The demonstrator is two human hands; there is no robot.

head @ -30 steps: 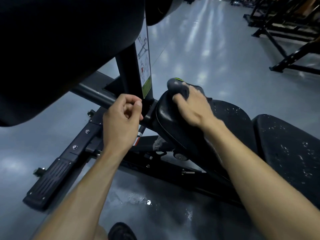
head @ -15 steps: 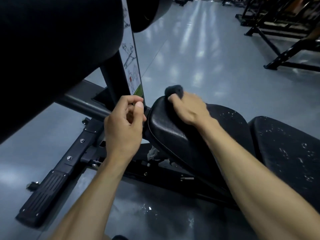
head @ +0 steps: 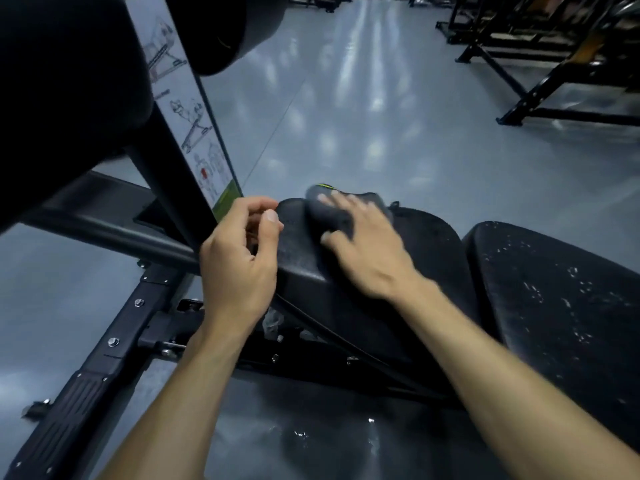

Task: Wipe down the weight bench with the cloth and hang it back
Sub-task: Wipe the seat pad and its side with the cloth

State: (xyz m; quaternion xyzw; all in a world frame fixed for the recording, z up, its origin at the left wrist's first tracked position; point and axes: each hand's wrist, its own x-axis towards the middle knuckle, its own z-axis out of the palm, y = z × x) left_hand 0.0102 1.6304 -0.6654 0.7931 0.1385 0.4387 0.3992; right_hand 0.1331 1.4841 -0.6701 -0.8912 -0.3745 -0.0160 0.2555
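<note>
The right hand lies flat on a dark cloth, fingers spread, pressing it onto the narrow front end of the weight bench's seat pad. The hand is smeared with motion, so the wiping looks to be under way rather than over. The left hand is loosely curled just beside the tip of the seat pad, thumb against forefinger; whether it pinches anything — a strap, an edge — cannot be told, and it may be holding nothing.

As for progress, the job appears to be in its middle. The seat pad under the cloth shows a fairly even dark sheen, with a few pale flecks near its far side. The back pad to the right is dotted with pale specks and droplets over much of its surface, which suggests it has been sprayed but not yet wiped, or not wiped fully. So what seems left is the rest of the seat, the whole back pad, and then the hanging-up of the cloth — no hook or rail for it is visible here.
</note>
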